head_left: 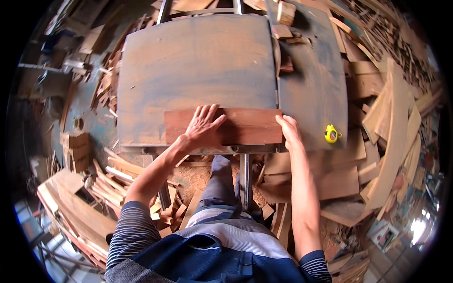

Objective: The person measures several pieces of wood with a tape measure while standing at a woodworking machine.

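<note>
The reddish-brown board [255, 126] lies flat along the near edge of the counter [198, 61], crosswise, its right end reaching the slit that divides the counter's larger left panel from its narrower right one. The left hand [204, 127] rests palm down on the board left of its middle, fingers slightly spread, pressing rather than gripping. The right hand [289, 129] is curled at the board's right end, seeming to pinch the corner; its underside grip is hidden.

With the board so close to the counter's near edge, a backward pull could tip it off, and uneven pressure between the hands could swing it askew. Whether a blade stands in the slit cannot be told; if one does, fingers straying there would be at risk.

The widest room for sliding runs from the board toward the counter's far edge. On the right panel, a yellow tape measure [331, 134] sits near the counter's near right corner, and wood offcuts [286, 13] lie by its far end, where they could snag a passing board.
</note>
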Available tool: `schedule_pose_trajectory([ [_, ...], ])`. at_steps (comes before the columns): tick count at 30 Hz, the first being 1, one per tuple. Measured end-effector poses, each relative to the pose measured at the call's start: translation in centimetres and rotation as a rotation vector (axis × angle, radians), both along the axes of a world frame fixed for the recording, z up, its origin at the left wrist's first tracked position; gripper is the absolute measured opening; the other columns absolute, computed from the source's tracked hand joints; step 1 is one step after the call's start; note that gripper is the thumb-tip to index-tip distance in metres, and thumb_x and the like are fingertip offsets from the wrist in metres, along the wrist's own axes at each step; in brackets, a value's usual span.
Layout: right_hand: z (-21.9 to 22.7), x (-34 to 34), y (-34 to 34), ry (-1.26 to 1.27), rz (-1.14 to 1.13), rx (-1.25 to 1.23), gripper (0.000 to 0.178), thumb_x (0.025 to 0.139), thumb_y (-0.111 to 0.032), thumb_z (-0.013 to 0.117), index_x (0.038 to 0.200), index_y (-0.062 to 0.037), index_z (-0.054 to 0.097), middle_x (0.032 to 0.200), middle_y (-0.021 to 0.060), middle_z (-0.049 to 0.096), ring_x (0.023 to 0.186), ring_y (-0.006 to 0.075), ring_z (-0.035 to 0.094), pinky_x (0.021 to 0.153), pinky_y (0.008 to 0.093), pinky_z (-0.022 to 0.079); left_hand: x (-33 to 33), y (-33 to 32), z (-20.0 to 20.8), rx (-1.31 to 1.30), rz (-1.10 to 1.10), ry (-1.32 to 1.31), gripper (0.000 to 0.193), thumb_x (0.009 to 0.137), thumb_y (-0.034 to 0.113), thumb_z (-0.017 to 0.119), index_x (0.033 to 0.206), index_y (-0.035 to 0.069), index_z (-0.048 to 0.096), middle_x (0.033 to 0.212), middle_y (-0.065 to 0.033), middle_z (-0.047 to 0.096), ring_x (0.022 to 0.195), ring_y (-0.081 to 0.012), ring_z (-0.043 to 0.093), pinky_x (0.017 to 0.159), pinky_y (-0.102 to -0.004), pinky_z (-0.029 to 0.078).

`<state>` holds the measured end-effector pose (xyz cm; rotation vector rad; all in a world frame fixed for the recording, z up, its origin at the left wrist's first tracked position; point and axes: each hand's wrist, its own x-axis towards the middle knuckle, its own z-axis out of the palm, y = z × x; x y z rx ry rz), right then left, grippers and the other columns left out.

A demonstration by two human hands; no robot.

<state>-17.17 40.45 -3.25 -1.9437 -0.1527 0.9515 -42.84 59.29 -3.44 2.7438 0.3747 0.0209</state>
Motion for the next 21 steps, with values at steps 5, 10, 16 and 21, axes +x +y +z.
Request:
schedule_pose_trajectory([
  [5, -1.7, 0.9, -1.7, 0.05, -0.058, 0.041, 0.027, 0.094, -0.027, 0.066, 0.078, -0.0071, 0.058, 0.075, -0.004, 0.049, 0.074, 0.0087, 0.045, 0.067, 0.0302, 0.039, 1.8, 0.2, 0.2, -0.08, -0.083, 0.042, 0.105, 0.047, 0.062, 0.09, 0.13, 0.007, 0.056, 0.146, -0.0292, 0.035, 0.133, -0.0478, 0.035, 0.112, -0.0589, 0.03],
  [10, 0.0, 0.2, -1.6, 0.138, -0.157, 0.114, 0.025, 0.094, -0.029, 0.066, 0.097, -0.0041, 0.066, 0.092, 0.0, 0.06, 0.086, 0.0111, 0.05, 0.079, 0.0313, 0.043, 1.4, -0.3, 0.2, -0.077, -0.041, 0.128, 0.105, 0.052, 0.06, 0.089, 0.134, 0.006, 0.052, 0.145, -0.032, 0.033, 0.137, -0.05, 0.03, 0.114, -0.0617, 0.026],
  [16, 1.3, 0.8, -4.1, 0.49, -0.321, 0.396, 0.029, 0.094, -0.031, 0.068, 0.107, -0.0056, 0.069, 0.1, 0.0031, 0.067, 0.092, 0.0136, 0.056, 0.083, 0.0338, 0.049, 2.1, -0.8, 2.5, -0.012, -0.113, 0.095, 0.1, 0.052, 0.057, 0.089, 0.132, 0.007, 0.054, 0.143, -0.033, 0.035, 0.135, -0.0497, 0.033, 0.112, -0.0617, 0.027],
  [21, 4.2, -0.9, -5.3, 0.449, -0.357, 0.466, 0.031, 0.094, -0.032, 0.069, 0.109, -0.0053, 0.068, 0.09, 0.0024, 0.065, 0.073, 0.0128, 0.059, 0.063, 0.0277, 0.05, 2.5, -1.2, 5.0, -0.02, -0.156, 0.16, 0.094, 0.056, 0.048, 0.089, 0.132, 0.007, 0.053, 0.144, -0.0339, 0.031, 0.134, -0.0519, 0.032, 0.111, -0.063, 0.03],
])
